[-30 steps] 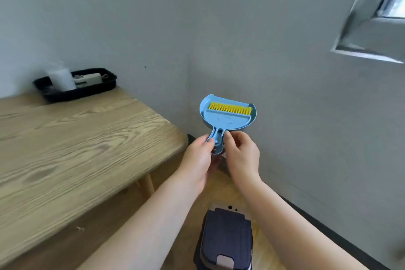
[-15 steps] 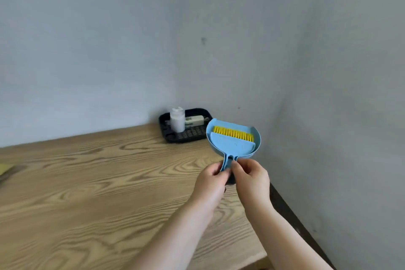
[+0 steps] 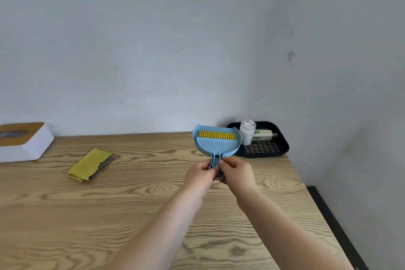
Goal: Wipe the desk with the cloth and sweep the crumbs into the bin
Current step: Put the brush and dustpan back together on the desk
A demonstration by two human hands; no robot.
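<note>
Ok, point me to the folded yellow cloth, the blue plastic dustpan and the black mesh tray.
Folded yellow cloth (image 3: 89, 164): head view, middle of its top face.
Blue plastic dustpan (image 3: 215, 146): head view, centre of the pan.
Black mesh tray (image 3: 263, 149): head view, bare grid floor.

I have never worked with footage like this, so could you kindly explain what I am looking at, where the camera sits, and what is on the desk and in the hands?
There is no machine here: a person works with two bare hands, and the one camera is worn on their head, looking forward and down. That is why both forearms reach in from the bottom of the picture.

The left hand and the right hand each pinch the handle of a small blue dustpan, held up above the wooden desk. A brush with yellow bristles is nested in the pan.

On the desk lie a folded yellow cloth, a white box with a wooden top at the far left, and a black tray in the far right corner, holding a white bottle and a pale object I cannot identify.

No bin or crumbs are visible.
</note>
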